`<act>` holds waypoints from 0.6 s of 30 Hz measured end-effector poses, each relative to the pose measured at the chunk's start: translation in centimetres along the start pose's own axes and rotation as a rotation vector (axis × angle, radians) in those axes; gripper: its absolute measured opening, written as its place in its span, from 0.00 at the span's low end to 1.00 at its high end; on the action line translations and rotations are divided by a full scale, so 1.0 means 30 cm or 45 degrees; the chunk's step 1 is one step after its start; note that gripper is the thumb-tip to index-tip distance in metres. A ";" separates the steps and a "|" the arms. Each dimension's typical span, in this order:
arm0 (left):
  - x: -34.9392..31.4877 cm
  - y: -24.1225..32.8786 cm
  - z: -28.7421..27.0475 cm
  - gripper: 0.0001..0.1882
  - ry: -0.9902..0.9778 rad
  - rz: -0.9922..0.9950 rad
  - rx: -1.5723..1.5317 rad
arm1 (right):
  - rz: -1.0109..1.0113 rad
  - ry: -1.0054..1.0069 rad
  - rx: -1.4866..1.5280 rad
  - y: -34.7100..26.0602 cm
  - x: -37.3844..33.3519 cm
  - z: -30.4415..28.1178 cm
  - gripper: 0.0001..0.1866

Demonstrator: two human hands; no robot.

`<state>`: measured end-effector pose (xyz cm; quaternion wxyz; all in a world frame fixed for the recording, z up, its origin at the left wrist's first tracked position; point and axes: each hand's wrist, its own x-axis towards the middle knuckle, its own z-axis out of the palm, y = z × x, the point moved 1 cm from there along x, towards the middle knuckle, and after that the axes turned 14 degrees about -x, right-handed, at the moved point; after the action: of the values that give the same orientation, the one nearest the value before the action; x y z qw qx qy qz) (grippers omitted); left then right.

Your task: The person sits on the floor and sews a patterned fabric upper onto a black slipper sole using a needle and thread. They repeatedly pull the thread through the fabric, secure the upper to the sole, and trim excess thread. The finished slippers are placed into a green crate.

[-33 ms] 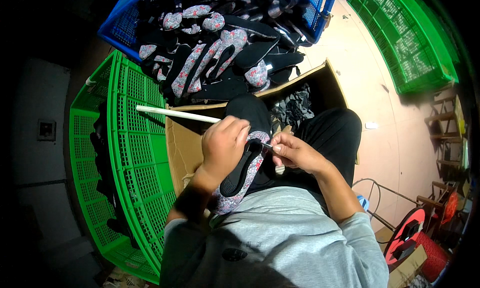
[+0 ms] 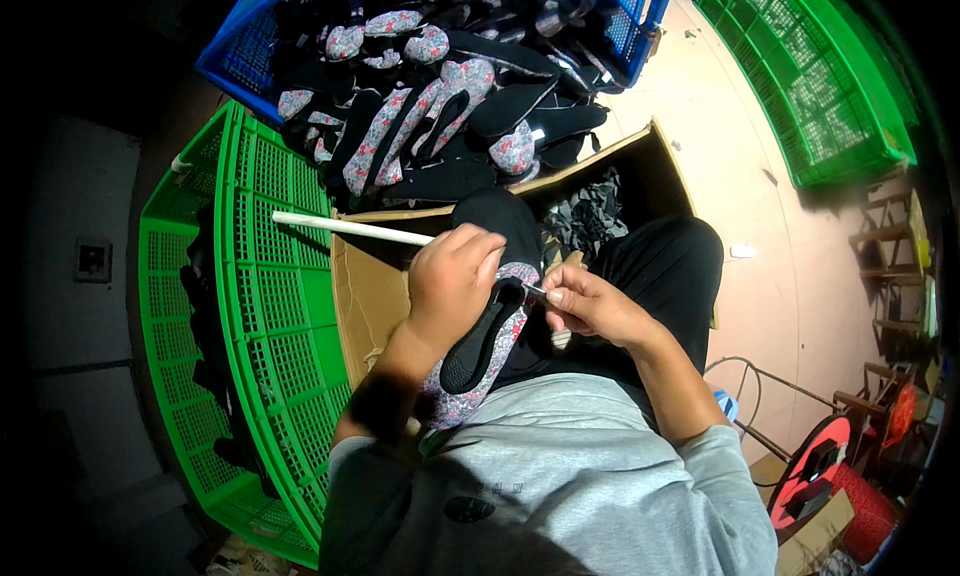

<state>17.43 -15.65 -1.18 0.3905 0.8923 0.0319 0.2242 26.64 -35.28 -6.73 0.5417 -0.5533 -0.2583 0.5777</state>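
Left hand (image 2: 452, 284) bends over the floral shoe (image 2: 472, 362).

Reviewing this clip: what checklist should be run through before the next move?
1. Left hand steadying the floral shoe: cannot tell; it is curled at the far end, grip hidden.
2. Right hand holding the slim tool: ok, pinched in the fingertips.
3. Tool at the shoe's opening: ok, at its edge; exact contact unclear.
4. White rod clear of the hands: not ok; one end disappears at the left hand.
5. Cardboard box open: ok, dark scraps visible inside.
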 end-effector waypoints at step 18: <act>-0.034 -0.068 -0.032 0.09 -0.131 -0.280 -0.319 | 0.028 0.085 -0.010 0.031 -0.002 -0.031 0.10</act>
<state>16.34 -13.82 -2.45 0.5219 0.8381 0.0812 0.1362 27.19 -35.87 -7.77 0.5417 -0.5772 -0.2361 0.5637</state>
